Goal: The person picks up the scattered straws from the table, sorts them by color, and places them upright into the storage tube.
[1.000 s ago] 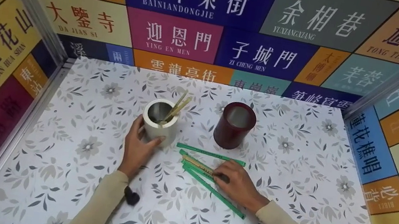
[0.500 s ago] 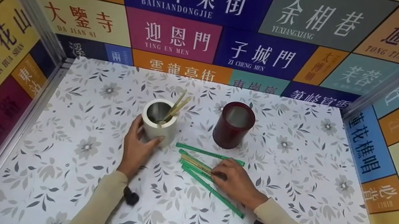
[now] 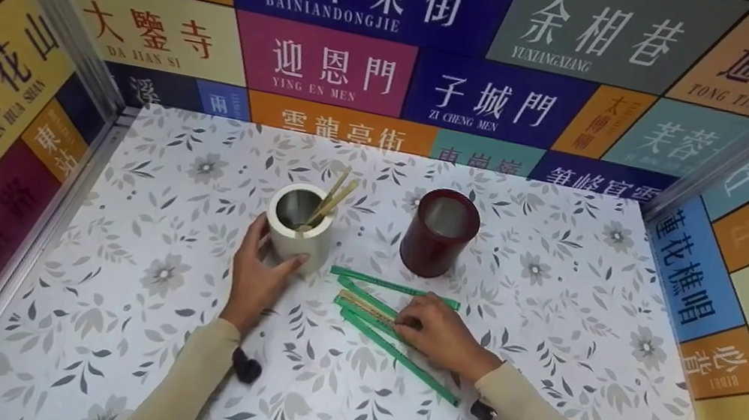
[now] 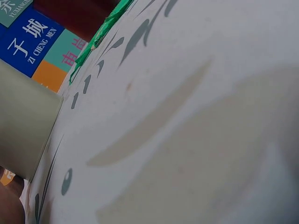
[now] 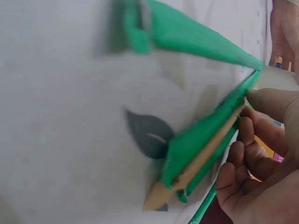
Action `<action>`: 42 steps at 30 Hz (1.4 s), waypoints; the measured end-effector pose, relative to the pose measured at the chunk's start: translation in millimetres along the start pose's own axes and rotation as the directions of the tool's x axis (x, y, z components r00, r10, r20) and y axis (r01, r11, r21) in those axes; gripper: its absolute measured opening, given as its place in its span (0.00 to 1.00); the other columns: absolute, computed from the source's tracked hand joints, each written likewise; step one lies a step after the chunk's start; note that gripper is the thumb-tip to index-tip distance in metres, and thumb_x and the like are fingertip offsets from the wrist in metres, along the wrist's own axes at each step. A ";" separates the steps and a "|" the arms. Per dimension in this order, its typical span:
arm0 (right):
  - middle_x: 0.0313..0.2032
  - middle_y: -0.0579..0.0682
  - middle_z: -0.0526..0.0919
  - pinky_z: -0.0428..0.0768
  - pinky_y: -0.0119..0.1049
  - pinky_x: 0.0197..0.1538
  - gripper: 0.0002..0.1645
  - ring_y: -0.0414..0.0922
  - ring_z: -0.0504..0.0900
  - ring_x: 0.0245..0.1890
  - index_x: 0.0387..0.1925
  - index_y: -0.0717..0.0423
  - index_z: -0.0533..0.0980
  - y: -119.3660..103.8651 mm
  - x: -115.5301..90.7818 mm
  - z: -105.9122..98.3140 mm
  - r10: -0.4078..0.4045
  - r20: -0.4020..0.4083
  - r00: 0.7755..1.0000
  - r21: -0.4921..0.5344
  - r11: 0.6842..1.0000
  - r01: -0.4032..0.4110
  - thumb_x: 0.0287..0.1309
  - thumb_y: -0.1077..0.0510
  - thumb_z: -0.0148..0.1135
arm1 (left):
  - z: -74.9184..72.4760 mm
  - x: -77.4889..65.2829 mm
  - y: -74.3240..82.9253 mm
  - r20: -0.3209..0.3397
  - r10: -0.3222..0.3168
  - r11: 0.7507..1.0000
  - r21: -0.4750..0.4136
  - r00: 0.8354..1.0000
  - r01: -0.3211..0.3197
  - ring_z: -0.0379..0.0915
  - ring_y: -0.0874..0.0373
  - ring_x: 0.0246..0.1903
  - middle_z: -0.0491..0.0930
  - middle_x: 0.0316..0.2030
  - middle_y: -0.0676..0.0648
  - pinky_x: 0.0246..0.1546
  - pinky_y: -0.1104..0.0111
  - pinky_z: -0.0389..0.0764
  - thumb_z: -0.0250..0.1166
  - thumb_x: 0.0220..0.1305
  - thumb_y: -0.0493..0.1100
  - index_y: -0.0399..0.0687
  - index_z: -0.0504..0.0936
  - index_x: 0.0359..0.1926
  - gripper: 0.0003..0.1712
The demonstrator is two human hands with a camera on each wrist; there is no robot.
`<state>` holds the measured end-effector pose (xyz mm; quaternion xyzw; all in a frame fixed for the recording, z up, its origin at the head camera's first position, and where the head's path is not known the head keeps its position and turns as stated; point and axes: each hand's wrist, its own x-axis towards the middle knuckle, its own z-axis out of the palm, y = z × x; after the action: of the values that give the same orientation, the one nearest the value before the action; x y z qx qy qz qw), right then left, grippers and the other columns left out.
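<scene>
My left hand (image 3: 260, 278) grips the side of a cream cylindrical holder (image 3: 295, 251), thumb at its front and fingers round its left side. A few thin wooden sticks (image 3: 340, 197) lean out of its right rim. My right hand (image 3: 439, 331) is over a group of long, thin green strips (image 3: 395, 356) on the table. Between its thumb and index finger it pinches a pale wooden stick (image 5: 208, 150) lying among the strips. Part of that stick is hidden under the fingers. In the left wrist view, the cream holder's wall fills the left edge.
A dark red cylindrical holder (image 3: 429, 249) stands upright behind the green strips, right of the cream one. The table has a white floral cover (image 3: 167, 358). Walls with coloured sign panels (image 3: 323, 64) enclose the back and both sides.
My right hand shifts very slightly to the left and up, still at the wooden stick among the green strips. The left hand and cream holder stay in place.
</scene>
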<state>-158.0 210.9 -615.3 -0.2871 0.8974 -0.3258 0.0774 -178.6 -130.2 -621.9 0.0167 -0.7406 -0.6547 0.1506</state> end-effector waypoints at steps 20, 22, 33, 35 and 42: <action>0.34 0.39 0.84 0.83 0.37 0.45 0.03 0.40 0.80 0.40 0.37 0.47 0.91 0.1 1.2 -2.8 -0.056 -0.143 0.988 0.076 0.995 0.067 0.68 0.60 0.77 | -2.7 6.6 -34.6 0.010 -0.001 1.000 0.006 1.000 0.001 0.67 0.45 0.78 0.71 0.77 0.42 0.80 0.59 0.70 0.87 0.58 0.39 0.52 0.65 0.85 0.59; 0.34 0.40 0.84 0.84 0.38 0.45 0.03 0.41 0.81 0.39 0.38 0.47 0.91 -2.6 2.8 -7.9 -0.051 -0.162 0.985 0.134 0.988 0.073 0.67 0.60 0.78 | -3.2 6.3 -34.2 0.013 0.005 1.000 0.009 1.000 -0.005 0.66 0.45 0.78 0.71 0.77 0.43 0.79 0.60 0.70 0.87 0.59 0.39 0.53 0.65 0.85 0.58; 0.39 0.48 0.90 0.76 0.35 0.41 0.06 0.45 0.78 0.35 0.42 0.49 0.91 -18.7 14.3 -35.4 0.028 -0.267 0.963 0.402 0.912 0.085 0.72 0.63 0.74 | -3.6 6.0 -32.9 0.014 -0.003 1.000 0.012 1.000 0.003 0.67 0.44 0.78 0.71 0.77 0.43 0.79 0.59 0.71 0.87 0.58 0.42 0.54 0.64 0.86 0.59; 0.39 0.50 0.91 0.76 0.32 0.39 0.05 0.44 0.77 0.34 0.43 0.51 0.91 -21.6 16.9 -40.0 0.041 -0.267 0.963 0.442 0.893 0.085 0.72 0.64 0.73 | -3.4 6.3 -33.3 0.007 0.001 1.000 0.012 1.000 -0.001 0.68 0.43 0.77 0.71 0.77 0.42 0.79 0.58 0.71 0.87 0.58 0.41 0.53 0.65 0.85 0.59; 0.38 0.62 0.90 0.88 0.32 0.42 0.04 0.42 0.87 0.36 0.44 0.66 0.87 -36.0 28.5 -50.6 0.081 -0.260 0.962 0.586 0.805 0.091 0.71 0.67 0.72 | -2.8 7.0 -34.2 -0.002 -0.017 1.000 -0.005 1.000 0.017 0.67 0.42 0.77 0.71 0.77 0.40 0.80 0.56 0.70 0.87 0.58 0.36 0.51 0.64 0.85 0.59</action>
<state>-181.2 199.7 -552.0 -0.2034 0.7518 -0.6261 0.0382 -190.5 -139.3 -653.6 0.0236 -0.7387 -0.6576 0.1458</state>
